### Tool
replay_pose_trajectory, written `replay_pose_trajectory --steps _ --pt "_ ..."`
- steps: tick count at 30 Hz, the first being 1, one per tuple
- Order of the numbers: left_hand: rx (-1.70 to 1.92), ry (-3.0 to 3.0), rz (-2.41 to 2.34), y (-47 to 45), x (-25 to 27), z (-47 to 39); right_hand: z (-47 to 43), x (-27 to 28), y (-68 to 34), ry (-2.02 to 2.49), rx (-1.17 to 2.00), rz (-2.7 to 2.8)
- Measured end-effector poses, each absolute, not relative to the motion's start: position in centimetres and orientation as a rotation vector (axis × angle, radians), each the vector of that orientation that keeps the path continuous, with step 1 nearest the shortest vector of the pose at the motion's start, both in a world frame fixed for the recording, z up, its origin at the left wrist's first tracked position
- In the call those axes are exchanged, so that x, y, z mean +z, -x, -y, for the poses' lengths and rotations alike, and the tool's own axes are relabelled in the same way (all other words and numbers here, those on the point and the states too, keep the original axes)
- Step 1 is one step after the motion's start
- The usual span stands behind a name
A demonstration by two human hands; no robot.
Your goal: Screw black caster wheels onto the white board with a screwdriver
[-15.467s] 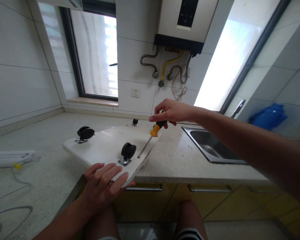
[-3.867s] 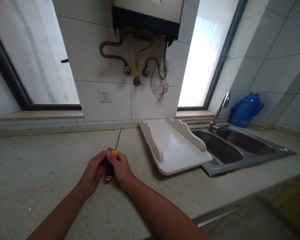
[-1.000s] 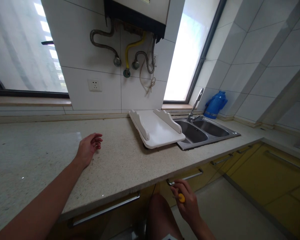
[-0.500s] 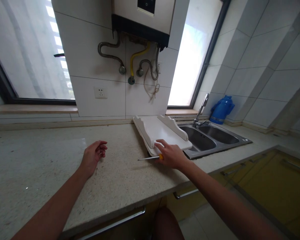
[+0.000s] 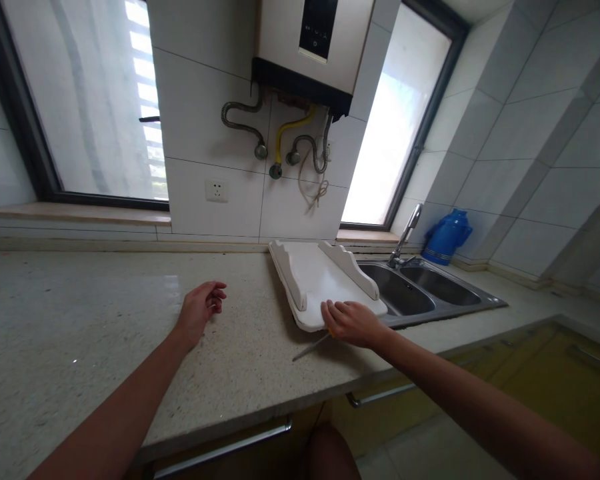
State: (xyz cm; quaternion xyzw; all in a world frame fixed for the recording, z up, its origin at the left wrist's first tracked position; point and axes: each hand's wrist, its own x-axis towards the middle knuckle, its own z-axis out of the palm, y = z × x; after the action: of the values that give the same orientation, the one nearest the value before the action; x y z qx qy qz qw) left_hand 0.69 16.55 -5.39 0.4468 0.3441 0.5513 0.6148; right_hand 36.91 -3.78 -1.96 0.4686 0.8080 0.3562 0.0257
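Observation:
My right hand (image 5: 353, 324) is closed at the near edge of a white board (image 5: 325, 277) with two raised, wavy side pieces. The fingers lie over the board's edge. In the same hand is a screwdriver (image 5: 311, 348); its metal shaft points left and down, and only a bit of its yellow-orange handle shows beneath the fingers. Partly over the sink's left rim, the board lies on the counter. To the left, my left hand (image 5: 203, 310) rests over the counter with loosely curled fingers and nothing in them, apart from the board.
A speckled stone counter (image 5: 105, 313) runs along the wall. Right of the board is a double steel sink (image 5: 430, 303) with a faucet (image 5: 405, 237). A blue jug-like container (image 5: 447, 237) stands behind it. The water heater (image 5: 310, 47) hangs above, with hoses below.
My right hand has closed over the board's near edge, where its fingers were spread before. The screwdriver's tip now slants lower. My left hand keeps its pose, while the view has shifted.

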Motion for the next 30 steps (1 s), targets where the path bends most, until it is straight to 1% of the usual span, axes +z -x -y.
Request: replay_pose_trajectory --steps 4,7,14,18,23,27,30 --pt "1.262 -1.004 -0.763 -0.7 -5.9 -16.9 5.7 -1.3 -33.8 -1.177 1.303 -2.59" --pt "1.283 -0.978 -0.75 -0.8 -6.3 -17.3 7.0 -0.4 -31.2 -1.0 1.397 -2.68" --pt "1.494 -0.83 -0.843 -0.7 -6.9 -18.5 9.0 1.2 -27.5 -0.725 1.349 -2.928" --pt "1.596 -0.737 -0.915 -0.3 -7.0 -19.3 9.3 1.4 -27.7 -0.665 1.281 -3.018" --pt "1.6 -0.722 -0.95 0.2 -6.9 -20.0 9.5 1.5 -29.7 -0.648 1.193 -3.104" --pt "1.572 -0.731 -0.995 0.8 -6.7 -20.6 10.9 1.2 -32.4 -0.754 1.115 -3.121" --pt "1.551 -0.726 -1.018 1.2 -6.5 -20.8 12.2 1.0 -34.8 -0.913 1.079 -3.095"
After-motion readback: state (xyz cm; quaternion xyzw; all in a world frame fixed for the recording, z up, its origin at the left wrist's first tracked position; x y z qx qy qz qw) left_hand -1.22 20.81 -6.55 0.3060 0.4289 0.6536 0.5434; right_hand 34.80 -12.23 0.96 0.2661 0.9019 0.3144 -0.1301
